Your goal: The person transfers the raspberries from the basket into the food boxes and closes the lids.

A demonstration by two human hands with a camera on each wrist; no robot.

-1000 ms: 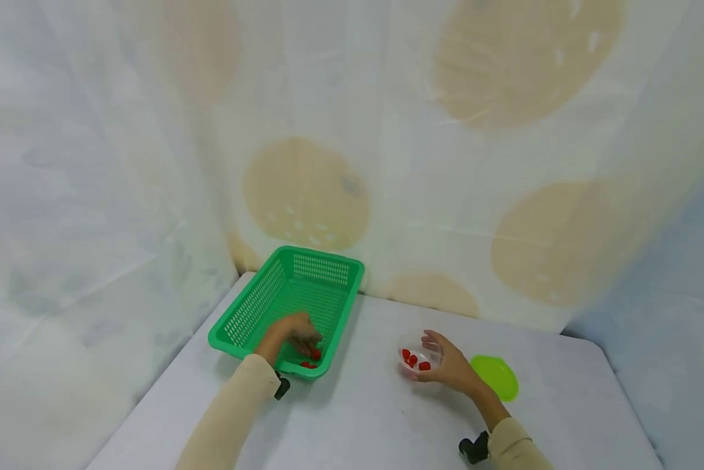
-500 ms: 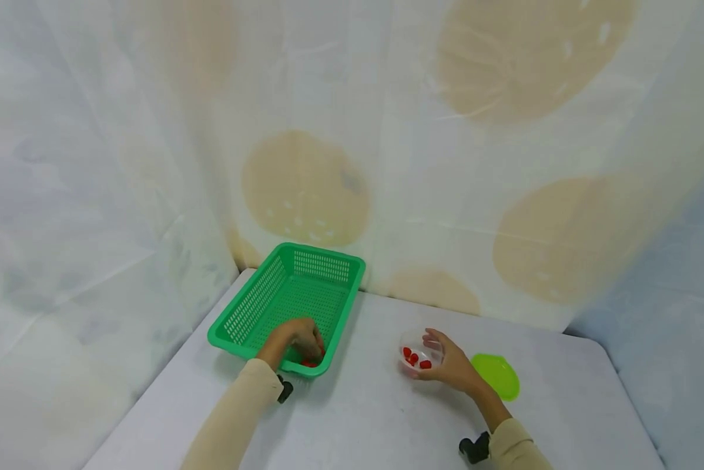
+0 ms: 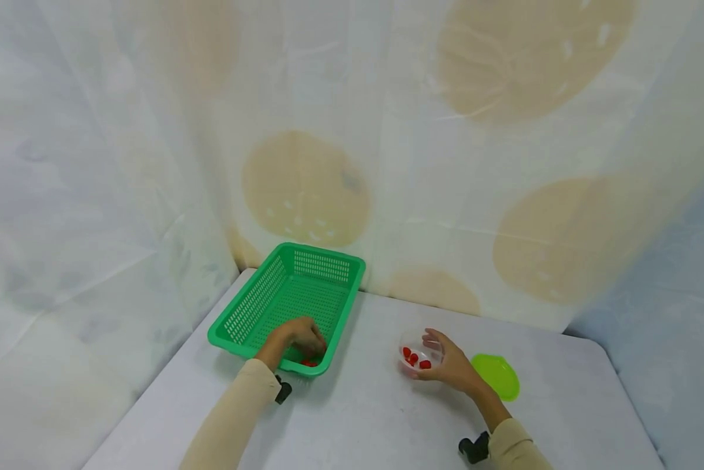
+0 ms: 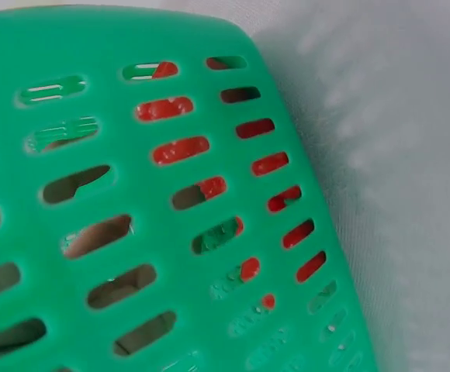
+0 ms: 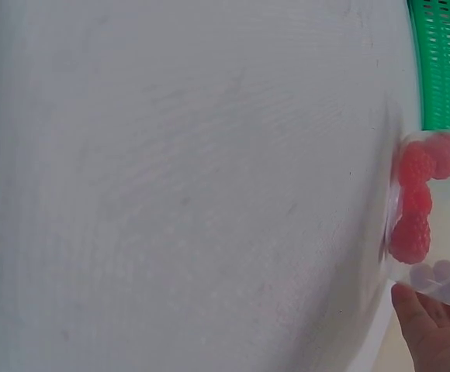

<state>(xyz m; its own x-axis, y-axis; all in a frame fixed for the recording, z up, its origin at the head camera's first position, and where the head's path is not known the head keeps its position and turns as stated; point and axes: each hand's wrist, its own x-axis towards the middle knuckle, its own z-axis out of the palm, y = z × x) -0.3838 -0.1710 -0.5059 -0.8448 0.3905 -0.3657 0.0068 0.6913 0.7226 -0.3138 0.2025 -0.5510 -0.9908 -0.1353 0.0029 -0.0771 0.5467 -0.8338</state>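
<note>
My left hand reaches down into the green slotted basket, at its near right corner. Red raspberries lie beside its fingers, and the fingertips are hidden. In the left wrist view the basket's wall fills most of the picture, with raspberries and parts of the hand showing through the slots. My right hand holds a small clear plastic tub on the table, thumb on the near side and fingers on the far side. Several raspberries lie inside the tub in the right wrist view.
A lime green lid lies on the white table, behind the right wrist. Pale patterned sheeting hangs along the back and sides. Table surface separates the basket from the tub.
My left hand has lowered further among the raspberries in the basket, then moved only slightly. The right hand and tub have stayed put.
</note>
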